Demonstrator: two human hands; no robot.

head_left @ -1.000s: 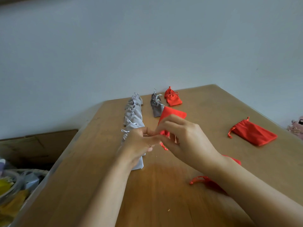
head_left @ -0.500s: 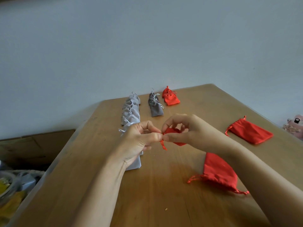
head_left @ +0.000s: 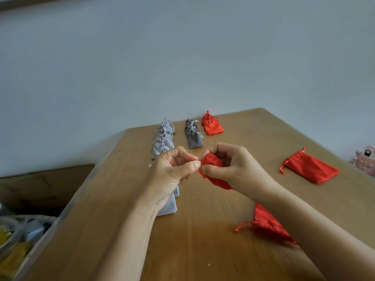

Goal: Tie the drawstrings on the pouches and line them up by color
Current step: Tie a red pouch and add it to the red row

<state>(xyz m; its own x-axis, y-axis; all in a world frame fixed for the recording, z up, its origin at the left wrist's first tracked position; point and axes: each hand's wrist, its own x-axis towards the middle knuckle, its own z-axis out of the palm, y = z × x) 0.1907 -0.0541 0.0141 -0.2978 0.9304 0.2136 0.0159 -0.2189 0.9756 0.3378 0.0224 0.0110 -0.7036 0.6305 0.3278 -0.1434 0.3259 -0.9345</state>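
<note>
Wooden counter (head_left: 121,230) fills the lower part of the view, running away to a pale wall (head_left: 182,57). Nearest, on the right, a loose red pouch (head_left: 265,224) lies flat, partly hidden under the right forearm, its strings trailing to the left.

Just beyond, both hands are raised above the counter and meet in the middle. The right hand (head_left: 235,169) has thumb and fingers curled round a held red pouch (head_left: 213,164). The left hand (head_left: 170,175) pinches the drawstring (head_left: 199,161) at the pouch's mouth between thumb and forefinger.

Behind the left wrist starts a row of light grey pouches (head_left: 163,140), overlapping one another and running to the far edge. Right of it, further back, sits a short row of dark grey pouches (head_left: 193,136), and right of that a pair of tied red pouches (head_left: 212,125).

Well apart on the right lies another flat red pouch (head_left: 310,169), its mouth not gathered. Past the counter's right edge is a small pink object (head_left: 365,157), too blurred to identify. Off the left edge sit a cardboard box (head_left: 40,185) and a tub of clutter (head_left: 18,236).
</note>
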